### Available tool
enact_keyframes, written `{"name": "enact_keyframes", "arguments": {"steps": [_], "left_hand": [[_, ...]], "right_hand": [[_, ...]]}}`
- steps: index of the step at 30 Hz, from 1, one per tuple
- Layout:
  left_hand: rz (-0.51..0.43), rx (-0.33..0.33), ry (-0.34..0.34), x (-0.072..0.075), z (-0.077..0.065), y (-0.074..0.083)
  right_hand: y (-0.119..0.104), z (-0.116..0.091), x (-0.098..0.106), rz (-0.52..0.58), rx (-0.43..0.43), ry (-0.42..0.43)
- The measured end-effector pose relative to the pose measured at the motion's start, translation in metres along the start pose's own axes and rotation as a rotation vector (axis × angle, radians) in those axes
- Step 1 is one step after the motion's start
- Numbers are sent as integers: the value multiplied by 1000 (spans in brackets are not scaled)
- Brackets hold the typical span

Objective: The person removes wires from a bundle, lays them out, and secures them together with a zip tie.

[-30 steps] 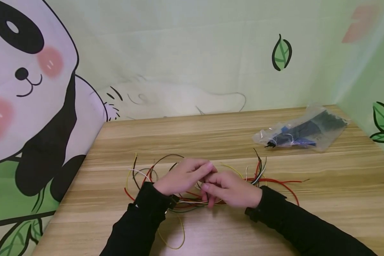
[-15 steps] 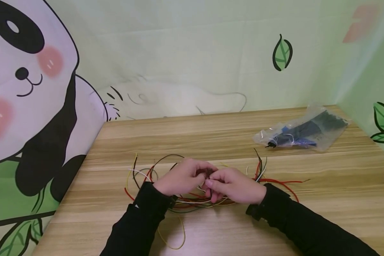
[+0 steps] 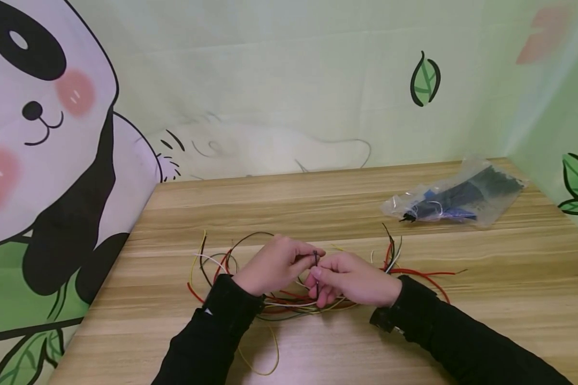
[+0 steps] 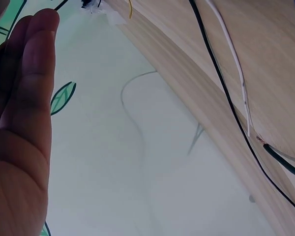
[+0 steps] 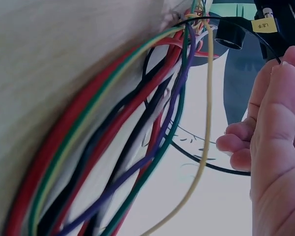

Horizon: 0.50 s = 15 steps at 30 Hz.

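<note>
A bundle of coloured wires (image 3: 289, 309), red, black, white, yellow and green, lies across the table below both hands. A thin black cable tie (image 3: 316, 258) stands upright between the fingertips, over the bundle. My left hand (image 3: 280, 263) pinches its upper part between thumb and index finger. Just below, my right hand (image 3: 354, 279) holds the same tie with thumb and fingers. In the right wrist view the wire bundle (image 5: 113, 123) fills the left, and the black tie (image 5: 206, 165) curves toward the right hand (image 5: 280, 128). The left hand's outer fingers (image 4: 32, 83) look straight in its wrist view.
A clear plastic bag (image 3: 498, 187) with black strips and something blue lies at the back right of the wooden table (image 3: 250, 200). Loose wire ends (image 3: 435, 273) spread right, and a yellow wire loop (image 3: 276, 347) reaches toward the front. A printed cloth wall (image 3: 279, 80) stands behind.
The hands have drawn slightly apart at the fingertips, with the right hand shifting a little to the right. The black cable tie now shows between them.
</note>
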<state>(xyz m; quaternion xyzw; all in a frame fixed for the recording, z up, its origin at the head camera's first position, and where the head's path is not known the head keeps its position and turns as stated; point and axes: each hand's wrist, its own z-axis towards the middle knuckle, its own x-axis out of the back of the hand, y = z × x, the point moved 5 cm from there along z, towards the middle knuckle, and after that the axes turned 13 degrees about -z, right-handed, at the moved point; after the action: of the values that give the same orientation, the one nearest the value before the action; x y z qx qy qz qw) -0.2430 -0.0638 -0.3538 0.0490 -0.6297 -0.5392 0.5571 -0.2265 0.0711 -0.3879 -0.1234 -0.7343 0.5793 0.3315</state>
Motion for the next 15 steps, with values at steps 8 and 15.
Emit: {"name": "enact_keyframes", "arguments": {"steps": [8,15], "left_hand": [[54,-36,8,0,-1,3],[79,-26,34,1,-1,2]], "right_hand": [[-2,-1,2,21,-4,37],[-2,-1,-3,85,-10,-35]]}}
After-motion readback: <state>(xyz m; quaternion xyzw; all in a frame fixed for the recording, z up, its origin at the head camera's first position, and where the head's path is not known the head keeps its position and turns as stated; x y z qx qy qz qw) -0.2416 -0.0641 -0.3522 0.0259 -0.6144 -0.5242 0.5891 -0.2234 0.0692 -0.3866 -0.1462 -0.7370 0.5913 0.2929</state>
